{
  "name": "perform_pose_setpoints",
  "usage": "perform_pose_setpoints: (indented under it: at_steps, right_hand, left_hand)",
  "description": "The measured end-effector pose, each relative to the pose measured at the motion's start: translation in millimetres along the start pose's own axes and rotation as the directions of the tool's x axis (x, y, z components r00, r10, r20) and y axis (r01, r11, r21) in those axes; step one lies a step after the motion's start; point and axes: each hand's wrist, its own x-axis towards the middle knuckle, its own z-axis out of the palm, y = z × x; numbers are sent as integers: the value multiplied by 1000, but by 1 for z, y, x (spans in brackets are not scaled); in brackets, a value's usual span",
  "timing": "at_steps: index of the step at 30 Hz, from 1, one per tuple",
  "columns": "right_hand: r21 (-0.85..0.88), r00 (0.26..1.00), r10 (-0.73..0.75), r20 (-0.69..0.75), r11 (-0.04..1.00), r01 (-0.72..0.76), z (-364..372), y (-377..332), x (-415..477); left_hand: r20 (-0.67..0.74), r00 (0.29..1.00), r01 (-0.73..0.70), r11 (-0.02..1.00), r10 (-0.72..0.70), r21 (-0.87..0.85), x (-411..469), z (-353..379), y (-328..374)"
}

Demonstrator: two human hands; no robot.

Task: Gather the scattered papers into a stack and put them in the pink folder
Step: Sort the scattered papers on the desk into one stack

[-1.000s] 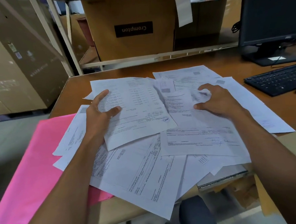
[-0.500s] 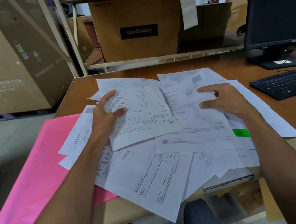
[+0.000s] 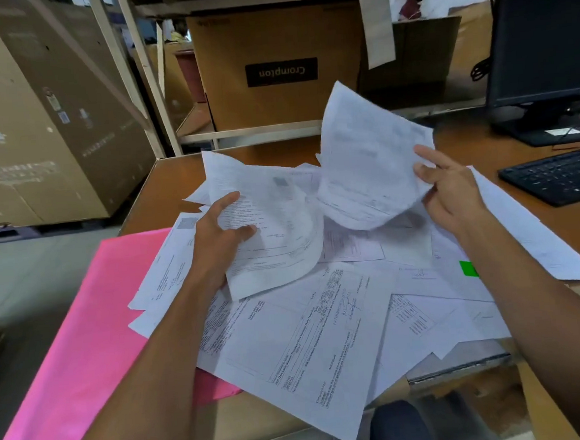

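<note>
A: Left hand (image 3: 218, 238)?
B: Thumb and fingers clamped on curled sheet (image 3: 272, 234).
A: Right hand (image 3: 451, 191)?
B: Pinching lifted sheet (image 3: 366, 159) — it hangs left of the fingers.
A: Folder (image 3: 84, 337)?
B: Left of left fingers, flat — partly under papers (image 3: 307, 339) spread below both hands.

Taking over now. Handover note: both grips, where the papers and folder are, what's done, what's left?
Left grip: holds a curled sheet by its left edge, low over the pile.
Right grip: holds a second sheet by its right edge, raised above the pile.
Papers: loose across the desk; some overhang its near edge.
Folder: pink, flat at the desk's left, partly under papers.
Done: two sheets picked up, no stack yet.
Left: join the sheets, gather the rest, square the stack, put it in the folder.
</note>
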Motion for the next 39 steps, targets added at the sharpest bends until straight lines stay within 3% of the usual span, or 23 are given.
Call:
perform_pose_setpoints:
  at_steps: [3, 6, 10, 11, 12, 13, 14, 15, 19, 23, 27, 34, 37, 39]
  right_hand:
    - [240, 1000, -2, -7, 971, 3, 4, -1, -7]
    - [538, 1000, -29, -5, 842, 27, 2, -10, -14]
    - [624, 1000, -20, 1, 782, 15, 1, -8, -20]
    - [586, 999, -19, 29, 811, -2, 2, -6, -19]
    - [442, 998, -13, 60, 897, -15, 2, -1, -15]
    - [203, 996, -7, 87, 979, -11, 5, 3, -12]
    - [-55, 994, -1, 105, 998, 7, 9, 6, -11]
    - [-217, 990, 15, 140, 976, 16, 14, 12, -11]
    - [-508, 928, -25, 373, 831, 227, 35, 39, -22]
    - [-662, 922, -153, 356, 655, 365, 50, 57, -32]
    - [-736, 916, -251, 311, 546, 400, 54, 61, -29]
    - [-799, 870, -244, 428, 348, 491, 54, 67, -38]
    - [-806, 861, -247, 444, 310, 504, 49, 66, -43]
    - [-800, 871, -232, 433, 346, 490, 48, 62, -45]
  left_hand:
    - [3, 1000, 20, 1000, -20, -19, -2, 1, 0]
    - [-12, 999, 36, 999, -36, -26, -1, 1, 0]
    - [11, 999, 34, 999, -34, -35, -5, 2, 2]
    - [18, 999, 35, 999, -34, -34, -5, 2, 3]
    - [23, 999, 34, 999, -33, -34, -7, 2, 5]
    - [23, 999, 32, 999, -31, -34, -7, 3, 5]
    - [24, 999, 25, 999, -24, -34, -8, 4, 7]
    - [30, 999, 15, 999, -14, -32, -10, 5, 9]
    - [86, 996, 52, 988, -40, -143, -21, 12, 24]
    - [123, 990, 96, 974, -71, -204, -28, 15, 28]
    - [177, 981, 122, 960, -78, -250, -25, 13, 21]
    - [211, 975, -73, 997, 64, 38, -18, 13, 6]
    - [204, 975, -101, 994, 91, 38, -22, 14, 5]
    - [195, 977, -91, 996, 86, 15, -22, 14, 5]
